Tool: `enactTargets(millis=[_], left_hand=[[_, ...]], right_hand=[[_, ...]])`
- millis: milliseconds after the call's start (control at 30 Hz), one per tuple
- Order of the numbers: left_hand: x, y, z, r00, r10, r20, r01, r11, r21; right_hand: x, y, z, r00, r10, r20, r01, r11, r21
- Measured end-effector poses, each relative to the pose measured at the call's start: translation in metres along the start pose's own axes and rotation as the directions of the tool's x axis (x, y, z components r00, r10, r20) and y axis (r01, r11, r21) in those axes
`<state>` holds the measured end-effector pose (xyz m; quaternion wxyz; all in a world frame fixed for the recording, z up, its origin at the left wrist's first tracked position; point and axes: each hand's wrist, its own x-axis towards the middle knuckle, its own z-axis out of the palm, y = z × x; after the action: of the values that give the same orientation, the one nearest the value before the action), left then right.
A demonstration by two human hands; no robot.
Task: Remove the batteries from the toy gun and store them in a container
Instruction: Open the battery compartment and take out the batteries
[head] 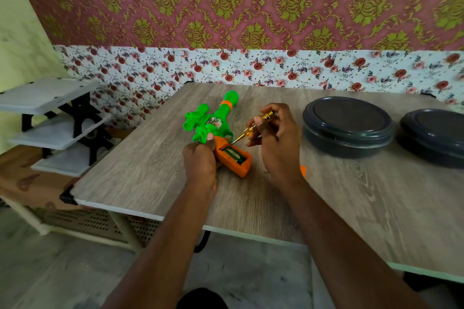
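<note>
The toy gun (213,118) is lying on the bench (150,170) toward its left edge, green barrel pointing at the far edge and orange handle angling back toward the near edge. The left grip (200,160) is wrapping round the handle from the left and pinning it down. The handle's compartment is standing open, and the batteries (232,154) are sitting inside, their long axis running along the handle, far-left to near-right.

The right grip (273,138) is pinching a yellow screwdriver (253,128) just right of the handle. The shaft is slanting down and left, and the tip is meeting the far end of the compartment, just beyond the battery ends. Prying is therefore falling to the right side, likely levering toward the near edge.

An orange piece (303,170), probably the cover, is peeking out beside the right wrist. Two dark round containers (347,125) (434,135) are sitting toward the right edge, both lidded, their contents hidden. The nearer one is lying within reach of the right grip.
</note>
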<state>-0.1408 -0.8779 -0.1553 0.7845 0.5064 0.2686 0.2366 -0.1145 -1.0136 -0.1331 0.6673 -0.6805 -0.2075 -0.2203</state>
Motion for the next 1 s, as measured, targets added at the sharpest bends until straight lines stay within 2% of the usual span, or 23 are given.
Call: enactTargets(millis=[200,533,767,1000], left_hand=[[0.0,0.0,0.0,1.0,-0.013,-0.004,0.013,1.0,-0.001],[-0.003,0.002,0.001,1.0,0.008,0.004,-0.008,1.0,-0.007],[-0.005,0.002,-0.001,0.999,0.034,0.024,-0.035,0.999,0.003],[-0.003,0.0,-0.002,0.999,0.033,0.025,-0.033,0.999,-0.019]], right_hand=[[-0.002,-0.004,-0.001,0.999,-0.039,0.017,0.039,0.999,-0.015],[-0.002,0.0,0.001,0.98,-0.2,-0.024,0.193,0.968,-0.158],[-0.004,-0.009,0.007,0.902,-0.42,0.097,0.43,0.867,-0.252],[0.004,-0.01,0.017,0.9,-0.406,0.156,0.433,0.869,-0.24]])
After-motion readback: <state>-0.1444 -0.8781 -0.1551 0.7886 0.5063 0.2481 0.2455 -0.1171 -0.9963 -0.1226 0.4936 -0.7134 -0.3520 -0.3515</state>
